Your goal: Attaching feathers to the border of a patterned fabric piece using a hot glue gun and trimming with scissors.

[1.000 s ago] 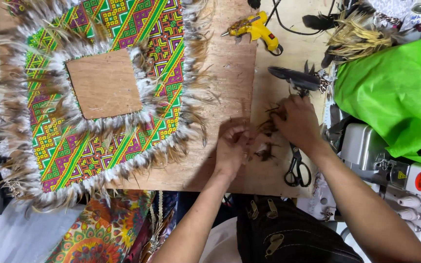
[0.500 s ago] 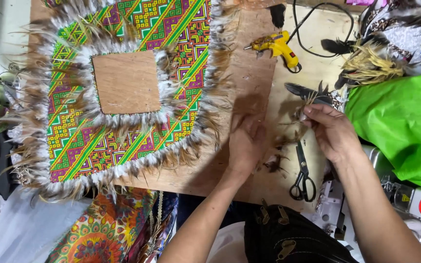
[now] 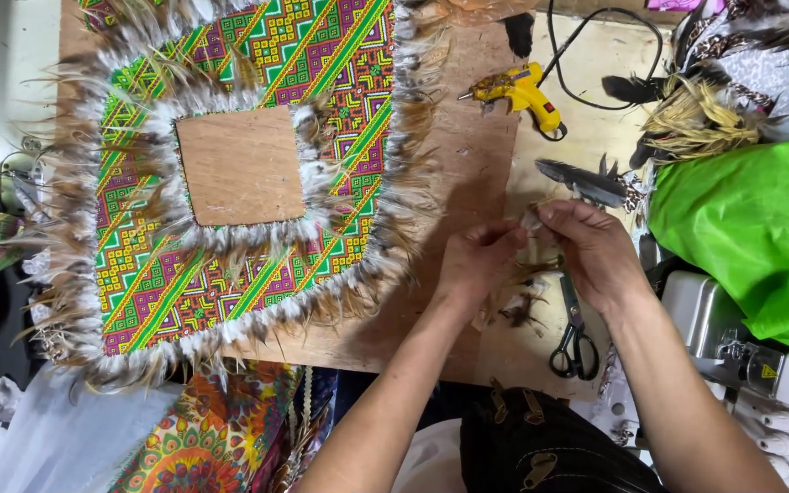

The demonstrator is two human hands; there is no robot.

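My left hand (image 3: 478,263) and my right hand (image 3: 593,248) meet over a wooden board (image 3: 468,164), pinching small brown feathers (image 3: 530,222) between their fingertips. More loose feathers (image 3: 520,306) lie just under the hands. To the left lies a square fabric piece (image 3: 230,173) with a green, pink and yellow pattern, edged inside and outside with brown and white feathers around a bare square hole.
Black-handled scissors (image 3: 574,338) lie right of my hands. A yellow glue gun (image 3: 515,91) with a black cord sits at the back. A dark feather (image 3: 582,183), a bright green cloth (image 3: 760,228), a feather pile (image 3: 696,119) and a white machine (image 3: 760,383) are at the right.
Both hands have risen from the board and come together, right hand moving left toward the left hand. The view shifted so the fabric sits further right and lower.
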